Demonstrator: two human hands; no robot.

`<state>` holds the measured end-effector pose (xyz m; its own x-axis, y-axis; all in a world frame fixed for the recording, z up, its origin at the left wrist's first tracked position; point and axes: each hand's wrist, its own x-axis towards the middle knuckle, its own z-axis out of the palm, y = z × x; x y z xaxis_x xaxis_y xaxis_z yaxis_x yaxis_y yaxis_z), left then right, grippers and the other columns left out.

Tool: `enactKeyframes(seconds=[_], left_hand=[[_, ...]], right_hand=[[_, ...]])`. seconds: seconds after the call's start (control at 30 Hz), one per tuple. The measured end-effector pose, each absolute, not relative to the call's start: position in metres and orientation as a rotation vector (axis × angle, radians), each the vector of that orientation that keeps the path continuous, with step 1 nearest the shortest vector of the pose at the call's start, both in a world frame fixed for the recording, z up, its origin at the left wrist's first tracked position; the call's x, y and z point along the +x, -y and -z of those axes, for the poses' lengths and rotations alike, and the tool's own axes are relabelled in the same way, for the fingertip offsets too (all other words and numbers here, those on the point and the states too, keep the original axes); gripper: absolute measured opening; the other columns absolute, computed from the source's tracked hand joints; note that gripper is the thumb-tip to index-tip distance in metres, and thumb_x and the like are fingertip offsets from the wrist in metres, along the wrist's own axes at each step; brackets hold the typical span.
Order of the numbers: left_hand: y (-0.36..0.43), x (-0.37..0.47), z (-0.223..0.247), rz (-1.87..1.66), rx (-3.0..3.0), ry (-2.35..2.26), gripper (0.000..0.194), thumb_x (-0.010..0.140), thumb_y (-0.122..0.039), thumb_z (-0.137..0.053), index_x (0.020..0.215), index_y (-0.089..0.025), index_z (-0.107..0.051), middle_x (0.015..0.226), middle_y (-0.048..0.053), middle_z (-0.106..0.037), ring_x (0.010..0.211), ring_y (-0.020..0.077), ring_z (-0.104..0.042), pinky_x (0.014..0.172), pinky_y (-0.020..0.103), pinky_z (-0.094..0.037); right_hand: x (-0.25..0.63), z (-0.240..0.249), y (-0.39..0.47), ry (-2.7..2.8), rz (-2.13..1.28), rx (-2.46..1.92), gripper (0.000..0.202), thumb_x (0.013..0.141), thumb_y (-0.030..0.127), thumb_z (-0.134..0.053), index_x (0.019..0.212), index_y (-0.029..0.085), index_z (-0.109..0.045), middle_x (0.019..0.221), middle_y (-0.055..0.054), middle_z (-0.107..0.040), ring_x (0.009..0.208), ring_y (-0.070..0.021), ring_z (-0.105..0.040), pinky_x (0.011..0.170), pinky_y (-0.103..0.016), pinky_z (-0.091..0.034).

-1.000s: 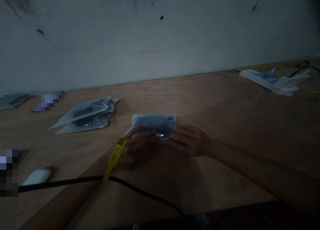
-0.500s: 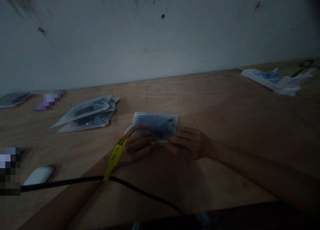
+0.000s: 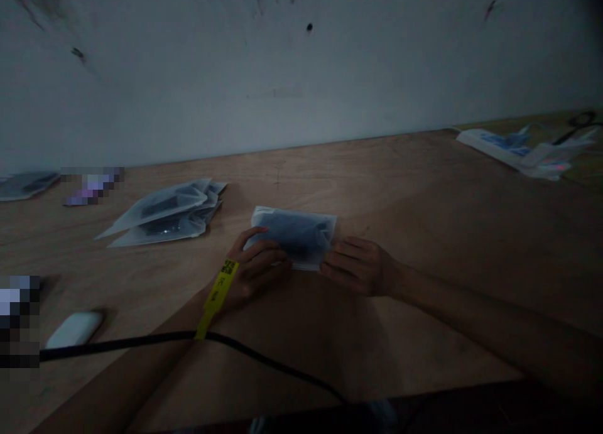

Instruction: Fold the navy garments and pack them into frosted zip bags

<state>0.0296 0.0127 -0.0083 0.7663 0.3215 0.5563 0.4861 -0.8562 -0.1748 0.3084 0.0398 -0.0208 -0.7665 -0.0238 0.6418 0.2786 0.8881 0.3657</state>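
A frosted plastic packet (image 3: 301, 233) with something dark inside lies on the wooden table (image 3: 377, 189), in front of me. My left hand (image 3: 259, 264) grips its near left edge, fingers curled and thumb resting toward the top. A yellow band (image 3: 219, 296) circles that wrist. At the packet's lower right corner, my right hand (image 3: 355, 264) has its fingers bent together on the edge; the fingertips are dim. Left of the hands sit several similar frosted packets (image 3: 169, 214), overlapping one another.
A black cable (image 3: 264, 362) crosses over my left forearm. At the left are a white rounded object (image 3: 75, 330), another packet (image 3: 28, 184) and blurred-out items. A power strip (image 3: 494, 148) lies at the far right, by the wall (image 3: 377, 63).
The fingers of my right hand have drawn in slightly at the packet's corner. My left hand's thumb side has shifted a little left, showing more of the packet.
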Motion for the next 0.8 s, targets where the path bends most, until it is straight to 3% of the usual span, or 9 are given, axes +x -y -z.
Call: enactKeyframes(seconds=[0.13,0.33,0.7,0.8], left_hand=[[-0.019,0.021,0.006,0.7,-2.641,0.589,0.011,0.095,-0.019,-0.063,0.105,-0.021,-0.065,0.098,-0.001,-0.073,0.098,0.0184,-0.066,0.106,0.05,-0.046],[-0.034,-0.005,0.012,0.692,-2.688,0.577,0.005,0.085,-0.016,-0.066,0.082,-0.019,-0.063,0.085,0.001,-0.068,0.094,0.0202,-0.064,0.095,0.041,-0.052],[-0.037,-0.016,-0.003,0.611,-2.816,0.601,0.026,0.088,-0.026,-0.045,0.064,-0.02,-0.054,0.072,0.007,-0.059,0.08,0.0232,-0.057,0.072,0.038,-0.048],[-0.036,-0.015,-0.003,0.584,-2.817,0.628,0.027,0.088,-0.028,-0.044,0.065,-0.02,-0.054,0.072,0.006,-0.059,0.08,0.0231,-0.057,0.073,0.039,-0.048]], right_hand=[[0.313,0.021,-0.043,2.436,0.609,-0.194,0.013,0.094,0.012,-0.058,0.085,0.014,-0.067,0.078,-0.002,-0.067,0.072,-0.0137,-0.057,0.067,-0.029,-0.046],[0.319,0.019,-0.049,2.436,0.639,-0.262,0.017,0.093,0.012,-0.06,0.077,0.015,-0.066,0.074,-0.001,-0.066,0.07,-0.0137,-0.055,0.067,-0.029,-0.044],[0.327,0.022,-0.059,2.451,0.638,-0.258,0.018,0.095,0.015,-0.058,0.079,0.017,-0.066,0.075,0.0,-0.065,0.075,-0.0138,-0.054,0.07,-0.029,-0.044],[0.328,0.022,-0.06,2.465,0.627,-0.257,0.016,0.094,0.014,-0.059,0.079,0.017,-0.065,0.076,0.0,-0.065,0.075,-0.014,-0.055,0.069,-0.029,-0.044]])
